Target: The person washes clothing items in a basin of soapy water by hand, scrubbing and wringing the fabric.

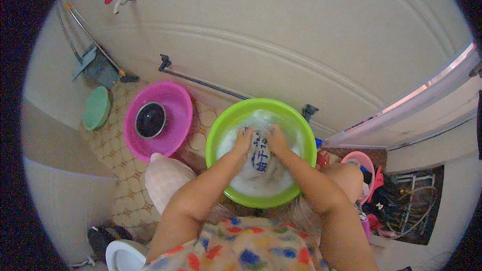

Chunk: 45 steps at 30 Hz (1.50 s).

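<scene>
Gripping the far end of a grey cloth (260, 156), the person's left hand (243, 141) and right hand (277, 140) were closed on it from either side, fingertips partly hidden by folds and foam. The cloth lay bunched in the middle of a lime-green basin (211, 145), its long axis running nearly straight away from the person, one end between the hands and the other toward the near rim. Dark blue lettering on its upper face followed that same line.

White suds (244, 184) surrounded the cloth inside the basin, which sat between the person's knees. To the left, a magenta basin (174, 138) held a round black object (150, 120) with a silvery rim; whether that was a lid or a vessel could not be told. Beyond it, a pale green basin (96, 108) leaned on its side near a grey dustpan (104, 72). At the right, a pink tub (369, 161) contained mixed items.

Patterned tiles (131, 190) covered the floor. A dark pipe (211, 87) ran low along the pale wall (251, 30), and a red-handled tap (120, 0) jutted out higher up.
</scene>
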Motion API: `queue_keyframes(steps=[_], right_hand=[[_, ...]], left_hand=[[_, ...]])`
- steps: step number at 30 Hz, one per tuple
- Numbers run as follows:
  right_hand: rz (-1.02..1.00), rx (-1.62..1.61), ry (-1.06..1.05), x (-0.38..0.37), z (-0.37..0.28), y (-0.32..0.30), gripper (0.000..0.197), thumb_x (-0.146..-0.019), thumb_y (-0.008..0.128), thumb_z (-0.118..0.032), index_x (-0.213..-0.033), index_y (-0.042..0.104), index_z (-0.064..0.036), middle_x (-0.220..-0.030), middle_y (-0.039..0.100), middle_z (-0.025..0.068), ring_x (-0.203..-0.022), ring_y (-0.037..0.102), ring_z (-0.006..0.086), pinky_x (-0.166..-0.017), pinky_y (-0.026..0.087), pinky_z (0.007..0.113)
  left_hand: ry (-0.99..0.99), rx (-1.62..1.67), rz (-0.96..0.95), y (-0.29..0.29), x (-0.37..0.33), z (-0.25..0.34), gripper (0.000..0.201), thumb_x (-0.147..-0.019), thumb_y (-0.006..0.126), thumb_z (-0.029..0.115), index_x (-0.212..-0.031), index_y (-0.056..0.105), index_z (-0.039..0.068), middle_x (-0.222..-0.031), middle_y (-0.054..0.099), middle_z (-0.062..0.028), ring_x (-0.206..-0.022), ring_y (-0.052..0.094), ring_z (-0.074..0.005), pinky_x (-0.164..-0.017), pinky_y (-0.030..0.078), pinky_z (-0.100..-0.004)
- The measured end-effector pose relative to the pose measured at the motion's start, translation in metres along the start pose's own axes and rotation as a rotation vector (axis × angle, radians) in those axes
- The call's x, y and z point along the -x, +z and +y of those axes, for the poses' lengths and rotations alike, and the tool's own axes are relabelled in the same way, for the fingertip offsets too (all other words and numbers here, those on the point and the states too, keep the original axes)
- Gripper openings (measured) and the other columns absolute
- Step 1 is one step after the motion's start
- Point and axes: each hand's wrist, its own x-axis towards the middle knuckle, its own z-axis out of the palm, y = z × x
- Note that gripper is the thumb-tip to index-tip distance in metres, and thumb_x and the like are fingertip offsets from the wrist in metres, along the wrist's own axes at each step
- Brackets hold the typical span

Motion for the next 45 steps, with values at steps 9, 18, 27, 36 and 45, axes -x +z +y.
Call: queue_keyframes(steps=[9, 18, 27, 36, 45], right_hand=[[-0.313, 0.015, -0.288, 0.066, -0.107, -0.019, 0.031, -0.080, 0.047, -0.032, -0.089, 0.051, -0.0027, -0.087, 0.054, 0.0177, -0.081, 0.052, 0.0330, -0.071, 0.041, 0.040], [-0.103, 0.542, -0.339, 0.019, -0.073, -0.022, 0.023, -0.083, 0.038, -0.024, -0.080, 0.051, -0.0052, -0.074, 0.053, 0.0141, -0.074, 0.052, 0.0332, -0.066, 0.040, 0.041], [-0.269, 0.323, -0.351, 0.060, -0.122, -0.036, 0.029, -0.083, 0.035, -0.027, -0.090, 0.053, -0.0049, -0.089, 0.056, 0.0155, -0.084, 0.052, 0.0333, -0.073, 0.040, 0.042], [-0.067, 0.040, -0.309, 0.007, -0.051, -0.033, 0.031, -0.085, 0.036, -0.027, -0.095, 0.052, -0.0028, -0.089, 0.053, 0.0186, -0.084, 0.049, 0.0340, -0.074, 0.039, 0.037], [-0.382, 0.415, -0.248, 0.003, -0.014, -0.013, 0.031, -0.078, 0.051, -0.020, -0.101, 0.049, 0.0012, -0.097, 0.050, 0.0260, -0.092, 0.049, 0.0358, -0.080, 0.038, 0.040]], left_hand=[[-0.009, 0.102, -0.267, -0.020, -0.018, 0.008, 0.046, -0.083, 0.039, 0.044, -0.110, 0.046, 0.008, -0.104, 0.052, -0.0116, -0.094, 0.049, -0.0239, -0.080, 0.041, -0.0374], [-0.051, 0.302, -0.160, 0.023, 0.038, 0.019, 0.039, -0.083, 0.043, 0.039, -0.096, 0.051, 0.004, -0.087, 0.055, -0.0111, -0.080, 0.054, -0.0231, -0.069, 0.044, -0.0355], [-0.101, 0.071, -0.094, 0.008, 0.038, 0.027, 0.039, -0.083, 0.040, 0.041, -0.097, 0.050, 0.006, -0.089, 0.054, -0.0091, -0.079, 0.052, -0.0218, -0.067, 0.043, -0.0353], [0.320, -0.233, 0.016, 0.013, 0.018, 0.015, 0.025, -0.077, 0.052, 0.028, -0.093, 0.049, 0.010, -0.090, 0.049, -0.0108, -0.080, 0.046, -0.0221, -0.070, 0.039, -0.0372], [0.545, -1.247, 0.194, -0.021, -0.016, -0.008, 0.048, -0.071, 0.050, 0.002, -0.117, 0.039, 0.012, -0.114, 0.043, -0.0175, -0.101, 0.043, -0.0309, -0.085, 0.037, -0.0388]])
